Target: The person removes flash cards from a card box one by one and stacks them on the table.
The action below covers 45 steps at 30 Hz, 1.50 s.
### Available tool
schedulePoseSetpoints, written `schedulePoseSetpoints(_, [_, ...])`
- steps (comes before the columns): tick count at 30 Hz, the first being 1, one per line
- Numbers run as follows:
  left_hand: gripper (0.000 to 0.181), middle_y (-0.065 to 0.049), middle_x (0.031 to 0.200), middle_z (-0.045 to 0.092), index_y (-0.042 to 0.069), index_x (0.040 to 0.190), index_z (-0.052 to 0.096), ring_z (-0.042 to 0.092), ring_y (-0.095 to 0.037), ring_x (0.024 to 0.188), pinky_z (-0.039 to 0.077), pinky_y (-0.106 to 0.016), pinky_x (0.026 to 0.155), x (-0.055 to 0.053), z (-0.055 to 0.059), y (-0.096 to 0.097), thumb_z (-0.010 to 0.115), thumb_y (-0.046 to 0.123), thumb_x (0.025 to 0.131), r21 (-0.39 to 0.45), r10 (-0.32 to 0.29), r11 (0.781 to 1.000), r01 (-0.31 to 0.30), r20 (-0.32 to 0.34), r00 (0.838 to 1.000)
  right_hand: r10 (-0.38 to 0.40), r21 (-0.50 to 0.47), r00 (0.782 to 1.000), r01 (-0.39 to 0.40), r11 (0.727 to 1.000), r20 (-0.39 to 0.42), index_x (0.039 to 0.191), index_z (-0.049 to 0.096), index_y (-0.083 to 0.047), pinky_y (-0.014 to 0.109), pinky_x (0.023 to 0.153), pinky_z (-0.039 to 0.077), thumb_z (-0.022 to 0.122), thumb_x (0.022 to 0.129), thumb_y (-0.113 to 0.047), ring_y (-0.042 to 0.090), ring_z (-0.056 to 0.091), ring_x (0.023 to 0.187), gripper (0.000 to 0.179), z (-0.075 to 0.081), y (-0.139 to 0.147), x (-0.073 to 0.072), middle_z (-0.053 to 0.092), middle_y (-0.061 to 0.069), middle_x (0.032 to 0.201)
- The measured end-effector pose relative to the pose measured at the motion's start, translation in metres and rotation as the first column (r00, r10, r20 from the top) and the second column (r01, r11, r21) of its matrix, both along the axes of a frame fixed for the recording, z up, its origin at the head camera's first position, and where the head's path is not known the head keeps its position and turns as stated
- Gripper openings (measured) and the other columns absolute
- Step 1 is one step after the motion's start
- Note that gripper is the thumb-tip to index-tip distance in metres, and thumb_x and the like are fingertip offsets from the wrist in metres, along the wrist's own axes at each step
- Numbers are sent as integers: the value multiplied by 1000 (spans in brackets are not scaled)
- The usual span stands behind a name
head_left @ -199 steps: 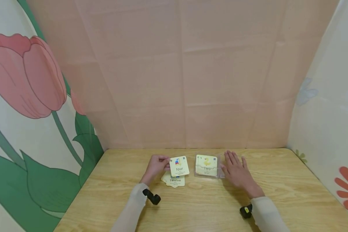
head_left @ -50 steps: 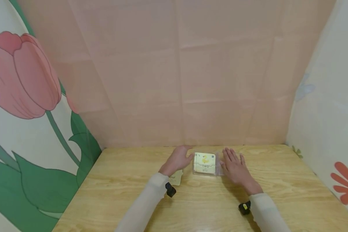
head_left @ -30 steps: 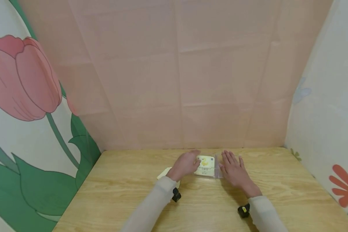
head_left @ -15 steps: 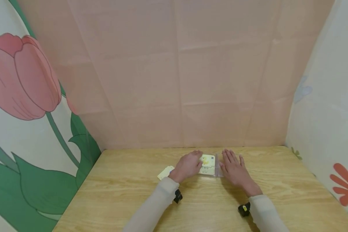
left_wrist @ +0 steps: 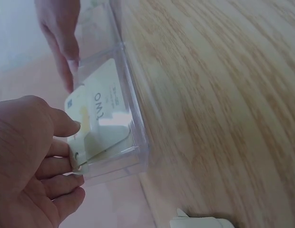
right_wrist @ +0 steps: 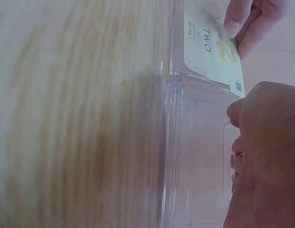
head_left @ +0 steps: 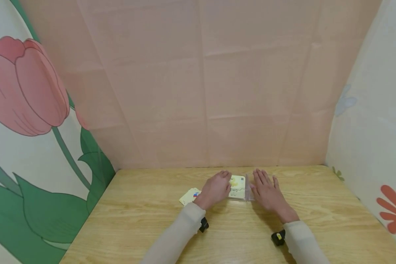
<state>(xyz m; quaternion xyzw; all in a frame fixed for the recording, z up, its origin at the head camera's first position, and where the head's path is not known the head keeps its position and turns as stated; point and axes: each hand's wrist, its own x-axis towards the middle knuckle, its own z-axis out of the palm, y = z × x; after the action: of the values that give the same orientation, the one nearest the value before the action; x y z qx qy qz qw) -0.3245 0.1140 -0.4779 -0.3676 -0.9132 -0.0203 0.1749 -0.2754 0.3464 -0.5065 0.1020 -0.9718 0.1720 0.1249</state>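
Observation:
A clear plastic box [right_wrist: 175,80] lies hinged open, with a cream "two" flashcard [left_wrist: 105,107] showing a yellow duck on top inside. My left hand [head_left: 216,189] reaches over the box's left side and pinches the card's edge, thumb on the printed face and fingers curled at the corner with the punched hole. In the left wrist view the card sits slightly tilted against the box. My right hand [head_left: 267,192] rests with straight fingers on the box's transparent lid [right_wrist: 202,156]. Part of the duck is hidden behind my left hand in the head view.
A loose pile of cream flashcards [head_left: 187,197] lies on the wooden table [head_left: 135,220] left of the box, partly covered by my left wrist. A pink cloth [head_left: 171,91] hangs behind the table's far edge, with flower-printed sheets at both sides.
The "four" card held earlier by my left hand now lies on the pile. My left hand has moved right from there onto the "two" card. My right hand has stayed on the lid.

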Motion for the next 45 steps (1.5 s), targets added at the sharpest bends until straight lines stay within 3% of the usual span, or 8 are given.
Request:
schedulePoseSetpoints(11, [41,-8,145,68,6,142,64,64,-22,136,56,-31,109,7,4,-1,56,24,106,0,4,1000,-4,8,1000,-15,32,1000,14,999,18,162,27,8,77,124,10,42,113,-29,53,20,158,63,2,-1,0,24,30,170])
schedulePoseSetpoints(17, [38,-6,141,70,8,138,67,67,-19,131,61,-29,99,10,7,-3,56,25,106,15,-5,1000,5,-22,1000,-8,18,999,7,1000,32,163,24,8,77,125,8,42,114,-30,52,19,158,64,2,0,0,22,30,171])
schedulePoseSetpoints(27, [28,-2,133,75,11,127,75,76,-11,97,62,-21,79,14,17,-8,59,19,106,100,-47,994,41,57,997,-12,17,999,11,1000,43,163,23,7,76,125,7,41,114,-32,51,17,159,65,0,0,-1,21,30,171])
schedulePoseSetpoints(31, [26,-2,126,78,10,125,76,74,-7,95,59,-17,79,13,20,-10,60,12,105,155,-87,985,71,98,991,-15,23,999,14,1000,38,163,24,7,76,125,8,41,114,-32,51,18,159,65,1,0,-1,22,29,171])
schedulePoseSetpoints(36, [27,-4,129,77,9,129,75,74,-10,110,59,-16,89,6,19,-13,62,11,106,267,-121,962,55,236,964,-11,18,999,10,1000,37,163,24,7,76,125,8,41,113,-31,52,18,159,65,1,0,0,23,30,171])
schedulePoseSetpoints(41, [25,-5,116,77,12,126,78,69,-8,91,55,-14,72,-6,12,-17,67,12,103,419,-156,908,-17,374,914,-6,11,999,6,1000,41,163,24,8,77,124,7,42,113,-29,52,18,159,65,1,0,1,22,30,171])
schedulePoseSetpoints(45, [23,-2,106,75,15,122,80,66,-5,86,55,-14,73,-15,8,-19,69,14,102,486,-186,872,-50,425,886,-12,15,999,12,1000,34,162,25,8,77,125,7,43,113,-29,52,18,159,64,1,0,1,22,30,171])
